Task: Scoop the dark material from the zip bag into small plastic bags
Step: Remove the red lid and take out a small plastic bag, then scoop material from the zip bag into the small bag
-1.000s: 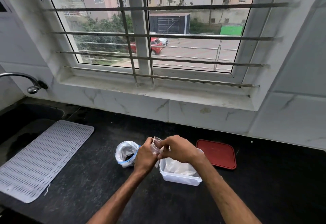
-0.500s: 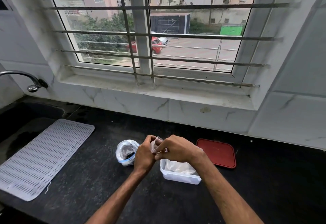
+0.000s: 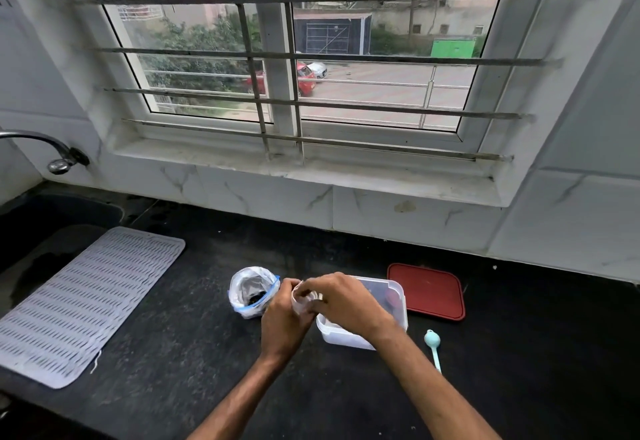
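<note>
A zip bag (image 3: pixel 252 291) with a blue seal stands open on the black counter, dark material visible inside. Just right of it, my left hand (image 3: pixel 282 322) and my right hand (image 3: pixel 343 301) both pinch a small clear plastic bag (image 3: pixel 302 301) between them, fingers at its mouth. The hands hover over the left end of a clear plastic tub (image 3: pixel 391 304), whose contents are mostly hidden by my right hand. A pale blue spoon (image 3: pixel 433 346) lies on the counter right of the tub, untouched.
A red lid (image 3: pixel 427 290) lies flat behind the tub on the right. A white slotted drying mat (image 3: pixel 90 301) covers the counter at the left, beside a dark sink (image 3: pixel 52 218) and tap (image 3: pixel 59 159). Tiled wall and window sill (image 3: pixel 311 169) run behind.
The camera has tilted, bringing the blue spoon into sight. Both hands have kept hold of the small bag and lowered slightly over the tub, fingers working at its mouth.
</note>
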